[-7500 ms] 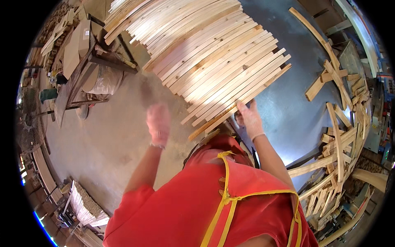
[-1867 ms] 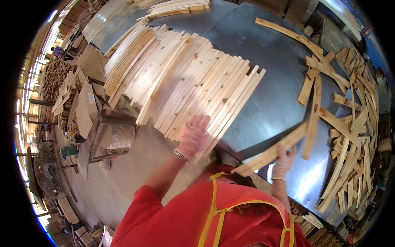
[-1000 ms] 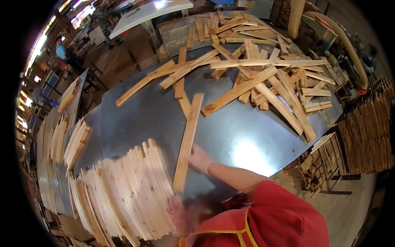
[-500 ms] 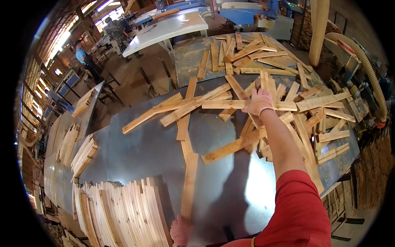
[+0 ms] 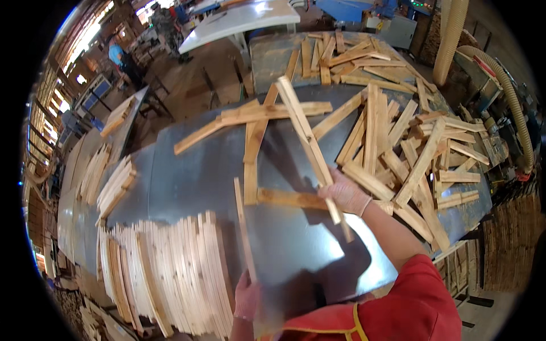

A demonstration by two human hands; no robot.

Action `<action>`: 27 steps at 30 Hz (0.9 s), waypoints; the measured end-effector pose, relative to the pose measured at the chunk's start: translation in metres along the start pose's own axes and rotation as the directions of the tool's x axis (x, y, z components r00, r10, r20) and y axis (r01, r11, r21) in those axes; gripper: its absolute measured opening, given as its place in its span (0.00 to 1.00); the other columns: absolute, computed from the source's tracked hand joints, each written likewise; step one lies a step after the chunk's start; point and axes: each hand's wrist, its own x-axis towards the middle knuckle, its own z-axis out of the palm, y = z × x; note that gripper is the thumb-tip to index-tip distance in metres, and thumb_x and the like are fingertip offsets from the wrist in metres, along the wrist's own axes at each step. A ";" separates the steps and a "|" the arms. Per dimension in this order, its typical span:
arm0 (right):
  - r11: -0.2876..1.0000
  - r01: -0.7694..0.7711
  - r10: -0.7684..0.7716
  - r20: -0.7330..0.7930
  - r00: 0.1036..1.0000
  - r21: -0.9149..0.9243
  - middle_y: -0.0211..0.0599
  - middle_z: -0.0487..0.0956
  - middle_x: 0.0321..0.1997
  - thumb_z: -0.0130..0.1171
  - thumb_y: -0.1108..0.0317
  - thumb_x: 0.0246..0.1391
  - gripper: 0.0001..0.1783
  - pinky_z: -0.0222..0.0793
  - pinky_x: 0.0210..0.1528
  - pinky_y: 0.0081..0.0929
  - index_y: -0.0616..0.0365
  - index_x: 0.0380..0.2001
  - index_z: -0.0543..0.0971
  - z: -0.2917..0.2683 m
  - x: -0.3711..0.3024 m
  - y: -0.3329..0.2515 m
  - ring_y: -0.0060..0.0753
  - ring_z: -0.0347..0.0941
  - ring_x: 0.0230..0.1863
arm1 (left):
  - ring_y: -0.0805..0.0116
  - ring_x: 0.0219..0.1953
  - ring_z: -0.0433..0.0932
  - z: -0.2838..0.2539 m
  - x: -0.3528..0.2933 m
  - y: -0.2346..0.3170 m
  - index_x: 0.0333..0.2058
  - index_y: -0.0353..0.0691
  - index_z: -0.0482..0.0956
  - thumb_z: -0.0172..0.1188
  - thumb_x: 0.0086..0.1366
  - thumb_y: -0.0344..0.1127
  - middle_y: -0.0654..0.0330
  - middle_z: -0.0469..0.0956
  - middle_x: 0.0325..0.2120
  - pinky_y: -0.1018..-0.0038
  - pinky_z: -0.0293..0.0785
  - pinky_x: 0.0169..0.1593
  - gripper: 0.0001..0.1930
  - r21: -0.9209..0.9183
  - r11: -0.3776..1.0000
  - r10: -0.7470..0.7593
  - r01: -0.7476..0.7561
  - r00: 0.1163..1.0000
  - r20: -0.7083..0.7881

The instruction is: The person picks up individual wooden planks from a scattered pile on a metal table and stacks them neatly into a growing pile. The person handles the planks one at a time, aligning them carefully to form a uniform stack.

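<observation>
My right hand (image 5: 348, 194), in a pale pinkish glove, is closed round a wooden slat (image 5: 301, 128) raised at a slant over the metal table (image 5: 199, 182). A second slat seems to lie against it, partly hidden. Near the front edge, my gloved left hand (image 5: 247, 296) grips the lower end of a narrow wooden strip (image 5: 243, 224), its thin edge facing up. Left of that hand stands a tight row of pale wooden strips (image 5: 176, 267). Beyond my right hand spreads a loose heap of wooden slats (image 5: 392, 142).
Several crossed slats (image 5: 259, 122) lie at mid-table. More slats (image 5: 352, 59) are piled on the far tabletop. Small stacks (image 5: 116, 187) sit at the left. A white table (image 5: 239, 25) and two people stand farther back; a ribbed hose (image 5: 452, 45) hangs at right.
My right hand has drawn back toward me from the heap, now lifting a slat. The left hand has turned its strip on edge and raised it slightly. Some loose slats have shifted.
</observation>
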 end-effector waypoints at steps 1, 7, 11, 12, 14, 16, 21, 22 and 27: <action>0.983 -0.135 0.125 0.085 0.988 0.123 0.47 0.79 0.51 0.71 0.72 0.50 0.52 0.78 0.51 0.30 0.58 0.77 0.58 0.032 -0.023 0.012 0.37 0.79 0.47 | 0.70 0.34 0.78 -0.006 -0.002 -0.007 0.67 0.35 0.71 0.58 0.65 0.23 0.62 0.80 0.42 0.72 0.78 0.38 0.30 -0.120 0.993 0.022 -0.016 0.998 0.052; 0.833 -0.421 0.533 0.318 0.784 -0.360 0.48 0.85 0.44 0.66 0.49 0.62 0.31 0.80 0.50 0.37 0.70 0.54 0.81 0.205 -0.126 0.116 0.40 0.82 0.42 | 0.71 0.41 0.81 -0.011 -0.051 -0.028 0.70 0.41 0.69 0.60 0.69 0.26 0.62 0.80 0.42 0.73 0.79 0.42 0.30 -0.373 0.926 -0.002 0.061 0.987 0.158; 0.647 -0.089 0.519 0.352 0.779 -0.757 0.60 0.84 0.54 0.54 0.34 0.66 0.42 0.77 0.58 0.44 0.68 0.56 0.83 0.237 -0.110 0.171 0.55 0.82 0.52 | 0.62 0.46 0.82 -0.042 -0.067 -0.064 0.66 0.42 0.71 0.64 0.64 0.30 0.58 0.80 0.45 0.64 0.81 0.48 0.30 -0.005 1.000 -0.011 0.012 0.973 0.229; 0.664 -0.153 0.572 0.366 0.734 -0.732 0.62 0.83 0.57 0.53 0.33 0.66 0.42 0.76 0.59 0.46 0.68 0.55 0.84 0.245 -0.113 0.152 0.59 0.81 0.55 | 0.58 0.48 0.82 -0.047 -0.073 -0.066 0.65 0.42 0.71 0.64 0.63 0.31 0.57 0.81 0.47 0.60 0.81 0.50 0.30 0.090 0.995 -0.072 0.054 0.974 0.214; 0.647 0.178 0.335 0.486 0.807 -0.742 0.71 0.80 0.60 0.54 0.35 0.64 0.41 0.74 0.63 0.50 0.69 0.51 0.85 0.249 -0.113 0.183 0.68 0.80 0.58 | 0.49 0.56 0.78 -0.041 -0.095 -0.038 0.67 0.40 0.70 0.70 0.59 0.36 0.47 0.79 0.52 0.53 0.75 0.61 0.36 0.637 0.756 0.176 -0.150 0.984 0.023; 0.610 -0.025 0.395 0.277 0.876 -0.792 0.69 0.82 0.57 0.58 0.44 0.62 0.34 0.76 0.61 0.45 0.68 0.52 0.85 0.296 -0.137 0.148 0.65 0.82 0.56 | 0.40 0.64 0.73 -0.056 -0.096 -0.046 0.68 0.37 0.69 0.73 0.55 0.40 0.38 0.76 0.58 0.49 0.67 0.69 0.42 0.869 0.396 0.531 -0.295 0.846 0.045; 0.511 0.246 0.393 0.479 0.785 -0.823 0.65 0.85 0.53 0.64 0.51 0.55 0.32 0.79 0.56 0.50 0.65 0.55 0.83 0.323 -0.091 0.181 0.64 0.84 0.54 | 0.38 0.70 0.66 -0.060 -0.108 -0.042 0.69 0.33 0.68 0.73 0.54 0.44 0.38 0.66 0.70 0.51 0.63 0.73 0.45 0.910 0.135 0.667 -0.393 0.715 0.210; 0.509 0.238 0.328 0.442 0.835 -0.827 0.63 0.86 0.51 0.65 0.52 0.53 0.32 0.79 0.55 0.51 0.65 0.54 0.83 0.301 -0.090 0.152 0.64 0.84 0.53 | 0.39 0.71 0.66 -0.060 -0.111 -0.043 0.70 0.33 0.67 0.73 0.55 0.45 0.39 0.65 0.71 0.51 0.63 0.73 0.45 0.904 0.111 0.651 -0.413 0.718 0.248; -0.004 0.077 -0.476 0.069 0.877 -0.997 0.47 0.82 0.43 0.71 0.59 0.41 0.30 0.75 0.50 0.52 0.51 0.51 0.78 0.069 -0.047 0.069 0.57 0.80 0.47 | 0.36 0.69 0.68 -0.010 -0.110 -0.026 0.68 0.31 0.69 0.73 0.56 0.41 0.38 0.68 0.69 0.47 0.66 0.70 0.42 0.868 0.078 0.523 -0.491 0.761 0.384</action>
